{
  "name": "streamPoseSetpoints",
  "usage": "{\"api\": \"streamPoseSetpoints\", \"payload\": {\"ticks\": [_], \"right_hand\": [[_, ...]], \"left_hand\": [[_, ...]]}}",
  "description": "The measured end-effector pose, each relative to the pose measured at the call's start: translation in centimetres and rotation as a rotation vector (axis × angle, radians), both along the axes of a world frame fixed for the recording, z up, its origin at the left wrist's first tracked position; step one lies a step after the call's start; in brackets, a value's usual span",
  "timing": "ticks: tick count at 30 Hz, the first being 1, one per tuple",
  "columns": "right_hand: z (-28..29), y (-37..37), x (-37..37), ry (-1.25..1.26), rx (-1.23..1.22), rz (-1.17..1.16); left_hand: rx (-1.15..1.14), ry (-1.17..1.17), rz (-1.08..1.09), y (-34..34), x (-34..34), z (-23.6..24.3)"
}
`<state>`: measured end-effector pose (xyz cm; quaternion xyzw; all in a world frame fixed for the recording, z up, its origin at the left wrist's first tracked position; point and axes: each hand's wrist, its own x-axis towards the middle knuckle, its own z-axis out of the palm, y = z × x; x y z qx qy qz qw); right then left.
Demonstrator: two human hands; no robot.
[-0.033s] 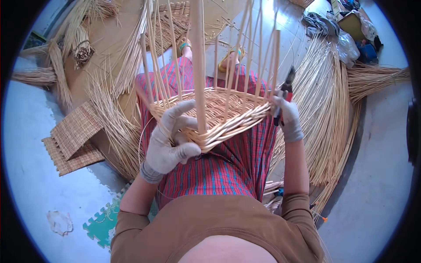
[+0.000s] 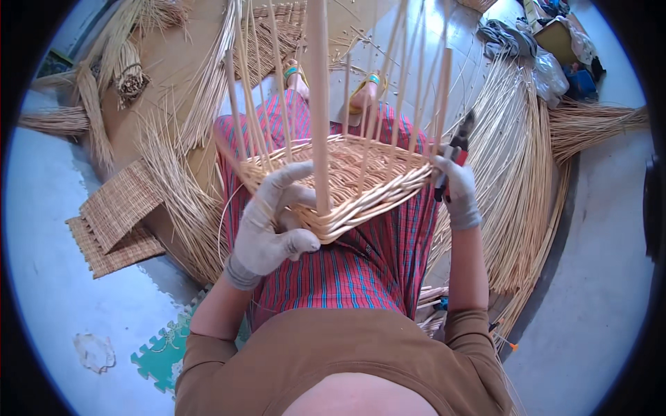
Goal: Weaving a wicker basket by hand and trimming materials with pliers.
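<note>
My left hand (image 2: pixel 267 229) holds the basket (image 2: pixel 347 187) rim, fingers curled around it. My right hand (image 2: pixel 454 191) grips black cutters (image 2: pixel 454 149) tight beside the basket.

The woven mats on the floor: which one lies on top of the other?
The lighter, larger woven mat, the one farther from the person, lies on top. Its lower corner overlaps the darker mat, which sits below it, nearer the green foam tile.

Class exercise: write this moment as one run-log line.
left hand: gloved, grip on woven rim of basket | right hand: gloved, holds cutters at far rim | basket: on lap, stakes upright
</note>
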<state>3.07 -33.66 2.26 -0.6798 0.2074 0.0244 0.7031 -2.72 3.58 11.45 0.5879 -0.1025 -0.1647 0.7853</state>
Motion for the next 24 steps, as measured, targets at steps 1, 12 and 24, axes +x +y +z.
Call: {"api": "streamPoseSetpoints", "payload": {"ticks": [1,12,24], "right_hand": [[0.5,0.1,-0.9,-0.045,-0.003,-0.048],[-0.7,7.4,-2.2,-0.114,0.092,-0.180],[-0.2,6.5,-6.7,0.173,-0.094,0.030]], "left_hand": [[0.032,-0.054,0.013,-0.2,0.0,-0.6],[-0.024,0.313,0.476,4.2,6.4,-10.2],[0.946,-0.902,0.187,-4.8,2.2,-7.9]]}}
